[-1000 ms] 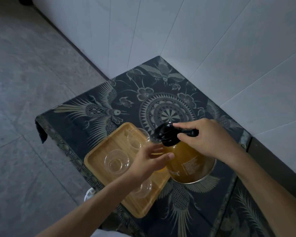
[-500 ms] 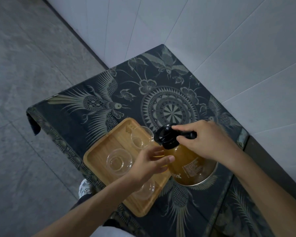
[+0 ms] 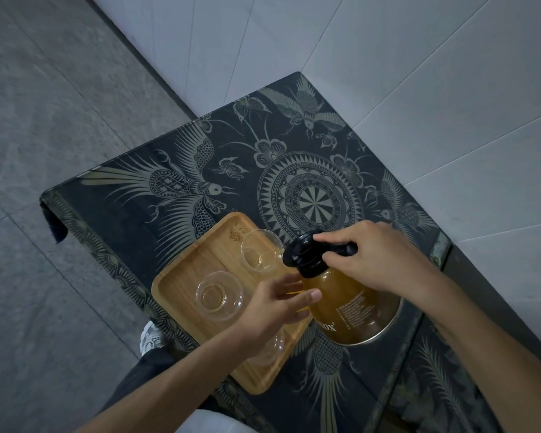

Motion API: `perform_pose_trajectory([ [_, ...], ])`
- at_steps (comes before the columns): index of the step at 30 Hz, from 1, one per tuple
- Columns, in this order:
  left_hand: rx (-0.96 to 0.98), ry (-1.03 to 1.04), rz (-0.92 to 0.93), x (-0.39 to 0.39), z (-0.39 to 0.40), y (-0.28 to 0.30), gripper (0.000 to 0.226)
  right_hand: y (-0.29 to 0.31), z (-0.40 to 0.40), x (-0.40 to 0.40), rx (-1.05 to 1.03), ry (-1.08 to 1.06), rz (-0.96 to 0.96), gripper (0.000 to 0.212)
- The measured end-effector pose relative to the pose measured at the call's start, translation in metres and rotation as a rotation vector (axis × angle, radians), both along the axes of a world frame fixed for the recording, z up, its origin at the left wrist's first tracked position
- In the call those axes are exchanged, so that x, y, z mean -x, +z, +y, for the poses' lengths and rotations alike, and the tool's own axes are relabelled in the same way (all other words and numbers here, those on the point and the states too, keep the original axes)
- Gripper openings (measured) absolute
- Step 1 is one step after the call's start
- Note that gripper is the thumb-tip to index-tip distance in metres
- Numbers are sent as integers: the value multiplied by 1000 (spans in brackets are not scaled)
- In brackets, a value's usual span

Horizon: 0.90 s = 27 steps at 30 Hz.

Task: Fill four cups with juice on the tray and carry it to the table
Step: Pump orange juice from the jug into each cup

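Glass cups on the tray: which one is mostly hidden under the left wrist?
The cup at the tray's near end; the other two visible cups sit uncovered.

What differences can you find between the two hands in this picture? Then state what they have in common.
The right hand grips the black handle at the top of the pitcher; the left hand rests against the pitcher's amber glass side, lower down. The right hand's fingers are curled shut; the left hand's fingers are stretched out. The left hand reaches over the wooden tray; the right hand is beyond it. Both are bare and touch the same pitcher.
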<state>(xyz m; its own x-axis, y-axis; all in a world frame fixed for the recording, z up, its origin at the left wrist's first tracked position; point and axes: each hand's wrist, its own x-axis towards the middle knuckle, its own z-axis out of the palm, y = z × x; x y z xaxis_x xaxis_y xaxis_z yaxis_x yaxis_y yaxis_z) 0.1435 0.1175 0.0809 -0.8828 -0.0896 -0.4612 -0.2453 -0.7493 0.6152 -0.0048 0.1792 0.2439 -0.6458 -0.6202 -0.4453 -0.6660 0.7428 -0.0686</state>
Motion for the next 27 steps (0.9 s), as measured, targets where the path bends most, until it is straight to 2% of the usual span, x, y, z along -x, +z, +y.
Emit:
perform_pose_trajectory([
  [4,7,-15,7,-1,0,-2,38,1,-3,-1,-8,14,14,37],
  [11,-28,-9,25,0,-3,-3,49,0,-8,-1,-10,32,19,38],
  [16,-5,-13,21,-1,-5,-4,37,-2,-11,0,-19,29,10,39],
  [23,2,-4,47,-2,-6,-7,46,-4,-18,-1,-48,31,-3,40],
  [27,-33,-2,43,-4,-9,-5,29,-3,-22,-2,-59,28,0,41],
])
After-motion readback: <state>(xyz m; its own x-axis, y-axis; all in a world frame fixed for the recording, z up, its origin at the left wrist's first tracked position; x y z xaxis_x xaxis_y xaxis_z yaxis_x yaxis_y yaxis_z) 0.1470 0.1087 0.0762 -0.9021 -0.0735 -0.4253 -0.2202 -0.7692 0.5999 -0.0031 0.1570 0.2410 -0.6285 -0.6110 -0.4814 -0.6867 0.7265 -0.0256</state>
